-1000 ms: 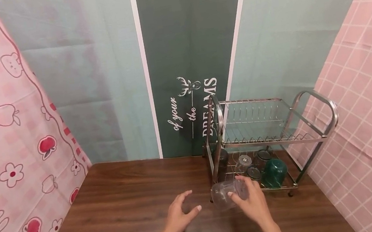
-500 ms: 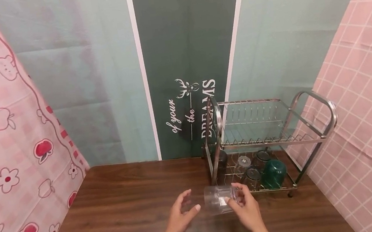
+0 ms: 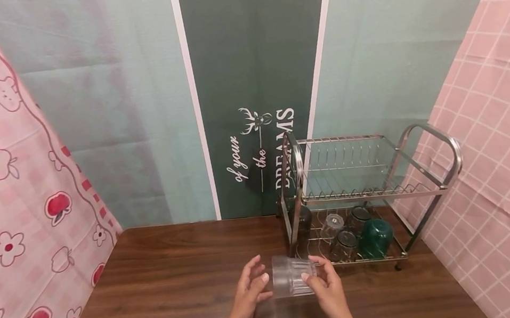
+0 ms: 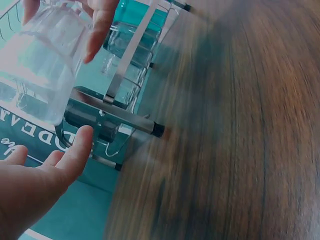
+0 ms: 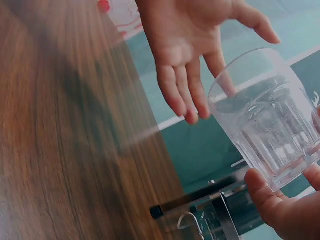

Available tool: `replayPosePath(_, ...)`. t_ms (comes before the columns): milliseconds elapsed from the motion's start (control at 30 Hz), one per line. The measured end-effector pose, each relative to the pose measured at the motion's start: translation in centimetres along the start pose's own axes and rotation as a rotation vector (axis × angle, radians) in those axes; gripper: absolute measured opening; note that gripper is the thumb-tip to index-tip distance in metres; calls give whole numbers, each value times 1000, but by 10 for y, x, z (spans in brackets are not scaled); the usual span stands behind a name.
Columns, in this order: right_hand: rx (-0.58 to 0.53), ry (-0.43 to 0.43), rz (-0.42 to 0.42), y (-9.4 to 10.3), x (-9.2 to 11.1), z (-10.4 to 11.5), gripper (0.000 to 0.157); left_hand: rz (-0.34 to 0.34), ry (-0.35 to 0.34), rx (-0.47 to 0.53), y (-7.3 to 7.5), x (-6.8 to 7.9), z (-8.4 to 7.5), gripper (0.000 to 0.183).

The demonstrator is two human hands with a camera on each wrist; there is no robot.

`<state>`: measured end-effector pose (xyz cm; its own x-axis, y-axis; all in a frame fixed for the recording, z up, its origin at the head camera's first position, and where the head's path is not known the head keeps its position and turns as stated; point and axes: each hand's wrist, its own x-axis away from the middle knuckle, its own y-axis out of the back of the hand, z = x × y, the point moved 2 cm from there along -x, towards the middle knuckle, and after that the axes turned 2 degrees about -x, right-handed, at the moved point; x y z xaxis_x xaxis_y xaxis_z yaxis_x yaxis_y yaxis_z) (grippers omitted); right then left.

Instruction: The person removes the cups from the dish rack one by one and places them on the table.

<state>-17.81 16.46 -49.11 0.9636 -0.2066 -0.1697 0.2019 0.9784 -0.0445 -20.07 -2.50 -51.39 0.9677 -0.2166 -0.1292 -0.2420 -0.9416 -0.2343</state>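
A clear glass [image 3: 294, 276] lies sideways in the air above a brown wooden table [image 3: 178, 276], pinched near its base between the thumb and fingers of a person's right hand [image 3: 327, 284]. The vessel's long axis runs roughly left to right, its wide mouth turned left, toward the left hand [image 3: 250, 288], which waits with fingers and thumb apart just beside the rim. The right hand is the nearer of the two, at the base end; whether any left fingertip touches the rim cannot be told, though the left hand grips nothing. Just beyond the right hand, on the far right of the tabletop, stands a two-tier metal rack [image 3: 376, 196]. Its lower shelf carries a green glass [image 3: 375, 238] at the right, a small clear tumbler [image 3: 333, 226], two dark-tinted glasses, and a dark vessel [image 3: 303, 221] at the left end, partly hidden by the frame. A grey-green cloth [image 3: 159, 112] hangs along the far side, its dark middle panel lettered "of your the DREAMS"; a printed pink curtain [image 3: 34, 172] closes the left side, a pink checked one [image 3: 487, 123] the right.
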Motion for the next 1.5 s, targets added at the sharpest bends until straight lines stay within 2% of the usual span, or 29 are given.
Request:
replayPosePath(200,-56,9,54,-12,6,-4,42,-21,30,12,-4,0,-2,61)
replayPosePath(467,-85,15,84,-13,7,-7,41,-40,10,-26,-7,-1,-6,50)
replayPosePath(567,-90,11,109,-13,6,-6,44,-77,-5,-34,-7,0,-8,49)
replayPosePath(733,-44,40,135,-11,5,-2,43,-186,-47,-111,-4,3,-12,47)
replayPosePath(867,-8,41,133,-9,4,1,41,-211,-49,-162,-5,3,-17,48)
replayPosePath(967,102,99,125,-6,2,0,39,-209,-59,-190,-7,3,-19,49)
replayPosePath(1200,601,403,123,6,-10,1,36,-255,-132,-308,-4,-1,-25,50)
replayPosePath(1367,748,524,213,12,-19,7,34,-301,-179,-407,2,-6,-30,52)
replayPosePath(1500,842,564,268,15,-25,10,36,-319,-184,-462,6,-10,-31,54)
